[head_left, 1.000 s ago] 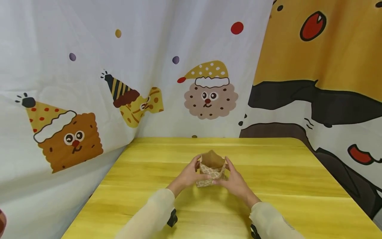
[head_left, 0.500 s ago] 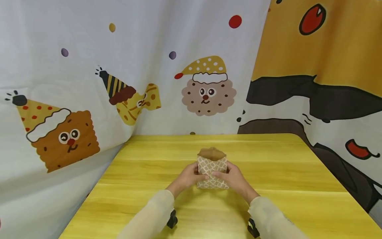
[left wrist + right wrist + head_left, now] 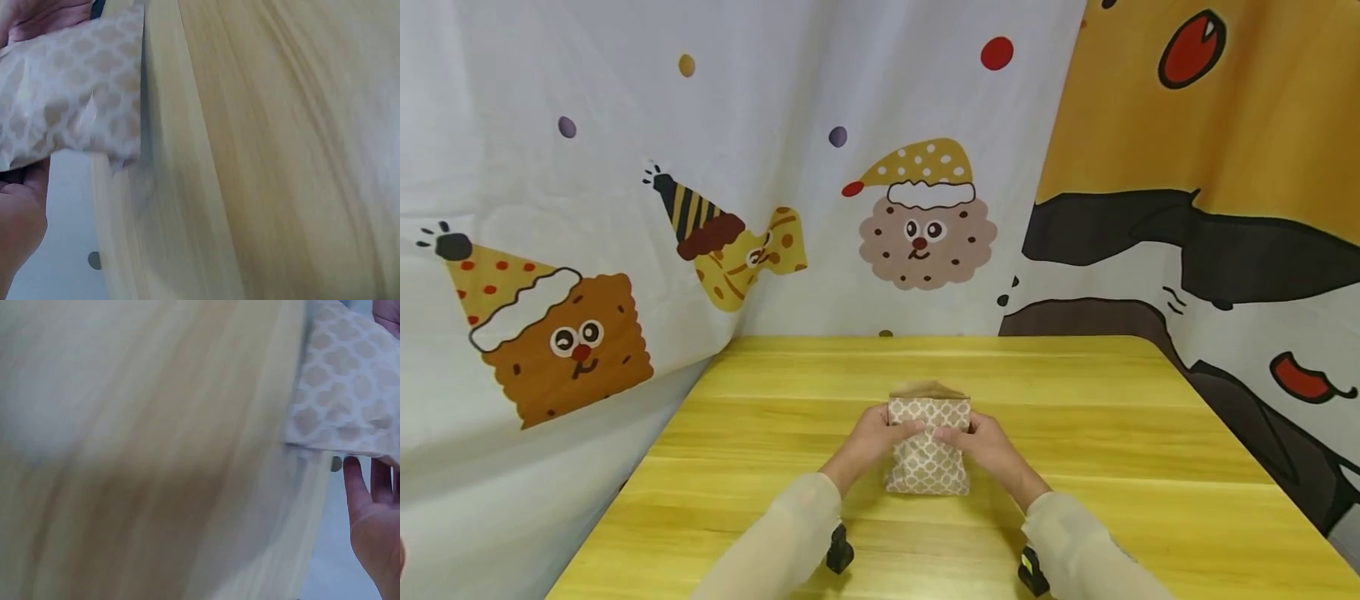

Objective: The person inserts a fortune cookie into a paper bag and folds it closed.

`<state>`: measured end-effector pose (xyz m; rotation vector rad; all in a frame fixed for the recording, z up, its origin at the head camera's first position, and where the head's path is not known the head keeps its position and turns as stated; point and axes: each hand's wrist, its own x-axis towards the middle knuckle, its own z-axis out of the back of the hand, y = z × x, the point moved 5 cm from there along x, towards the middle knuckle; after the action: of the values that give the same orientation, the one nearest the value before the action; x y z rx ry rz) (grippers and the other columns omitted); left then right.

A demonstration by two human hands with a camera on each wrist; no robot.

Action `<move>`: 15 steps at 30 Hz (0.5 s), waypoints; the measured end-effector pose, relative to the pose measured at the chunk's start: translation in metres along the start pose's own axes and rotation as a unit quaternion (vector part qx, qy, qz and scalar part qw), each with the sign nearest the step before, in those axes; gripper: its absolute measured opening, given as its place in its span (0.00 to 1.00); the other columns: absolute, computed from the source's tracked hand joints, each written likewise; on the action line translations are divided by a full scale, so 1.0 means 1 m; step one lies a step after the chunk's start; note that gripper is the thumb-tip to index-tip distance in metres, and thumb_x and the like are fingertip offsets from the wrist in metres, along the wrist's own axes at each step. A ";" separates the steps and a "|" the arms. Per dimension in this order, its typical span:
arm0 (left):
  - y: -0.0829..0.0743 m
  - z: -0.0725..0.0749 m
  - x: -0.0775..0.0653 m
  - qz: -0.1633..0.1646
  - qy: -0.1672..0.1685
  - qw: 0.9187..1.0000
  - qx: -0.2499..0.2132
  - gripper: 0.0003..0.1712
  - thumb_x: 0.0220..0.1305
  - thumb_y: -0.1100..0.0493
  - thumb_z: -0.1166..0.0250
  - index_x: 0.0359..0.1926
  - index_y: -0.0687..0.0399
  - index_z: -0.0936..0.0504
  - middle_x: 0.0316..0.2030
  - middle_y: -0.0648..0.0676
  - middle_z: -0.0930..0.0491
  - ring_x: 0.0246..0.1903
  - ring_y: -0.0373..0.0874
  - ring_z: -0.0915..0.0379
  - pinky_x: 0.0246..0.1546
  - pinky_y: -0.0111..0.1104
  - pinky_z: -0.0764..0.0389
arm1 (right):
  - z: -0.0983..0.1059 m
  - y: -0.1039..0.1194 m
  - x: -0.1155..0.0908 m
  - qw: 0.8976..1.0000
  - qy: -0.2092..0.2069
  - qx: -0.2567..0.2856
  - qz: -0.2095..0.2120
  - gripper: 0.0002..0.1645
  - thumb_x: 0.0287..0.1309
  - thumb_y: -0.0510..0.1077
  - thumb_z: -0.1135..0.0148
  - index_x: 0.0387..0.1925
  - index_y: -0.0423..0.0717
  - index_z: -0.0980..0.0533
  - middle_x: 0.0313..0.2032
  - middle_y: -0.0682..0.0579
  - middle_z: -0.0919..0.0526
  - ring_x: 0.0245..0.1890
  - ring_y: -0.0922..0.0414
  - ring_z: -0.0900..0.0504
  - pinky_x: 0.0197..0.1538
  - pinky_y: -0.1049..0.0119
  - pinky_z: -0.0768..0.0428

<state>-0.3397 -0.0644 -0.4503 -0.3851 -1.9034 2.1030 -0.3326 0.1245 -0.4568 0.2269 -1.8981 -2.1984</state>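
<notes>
A tan paper bag (image 3: 928, 467) with a white lattice pattern stands upright between both hands in the head view, its mouth narrowed to a slit at the top. On its left side my left hand (image 3: 871, 437) grips it, thumb across the front and fingers behind. My right hand (image 3: 988, 443) holds the opposite side in the same way. The wrist views show the bag (image 3: 75, 87) from lower down, with the left hand (image 3: 22, 215) under its edge in one and the right hand (image 3: 378, 519) in the other. The bag's inside is hidden.
A yellow wood-grain table (image 3: 820, 542) lies beneath the hands. Behind it and to the left hangs a white curtain (image 3: 820, 75) with cartoon biscuit prints. Small black devices (image 3: 840, 550) sit under both wrists.
The bag has tipped from its mouth facing me to its patterned front facing me. Its opening has flattened, and both hands still hold its sides.
</notes>
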 end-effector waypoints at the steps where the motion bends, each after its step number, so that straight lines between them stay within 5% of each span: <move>1: -0.001 0.000 0.000 0.001 -0.003 1.000 -0.002 0.19 0.66 0.49 0.33 0.50 0.57 0.17 0.41 0.54 0.14 0.42 0.47 0.17 0.47 0.39 0.18 | 0.000 0.002 0.000 1.000 -0.004 0.000 0.005 0.22 0.64 0.51 0.33 0.51 0.38 0.20 0.41 0.47 0.15 0.43 0.54 0.17 0.49 0.61 0.20; 9: -0.010 0.008 0.003 -0.026 -0.064 0.997 0.024 0.17 0.66 0.48 0.33 0.52 0.48 0.14 0.47 0.48 0.16 0.51 0.44 0.24 0.60 0.47 0.27 | 0.008 0.013 0.001 0.998 -0.053 -0.020 0.021 0.21 0.63 0.51 0.33 0.49 0.40 0.18 0.37 0.48 0.15 0.38 0.56 0.19 0.43 0.64 0.21; 15: -0.012 0.015 0.004 -0.043 -0.062 0.996 0.036 0.11 0.68 0.56 0.34 0.47 0.55 0.13 0.36 0.51 0.16 0.35 0.41 0.25 0.45 0.43 0.20 | 0.017 0.019 0.002 0.994 -0.089 -0.054 0.043 0.13 0.64 0.45 0.34 0.46 0.41 0.16 0.26 0.47 0.25 0.27 0.57 0.33 0.33 0.65 0.30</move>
<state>-0.3485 -0.0757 -0.4371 -0.1556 -1.8672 2.1776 -0.3376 0.1370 -0.4351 -0.0708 -1.8302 -2.3219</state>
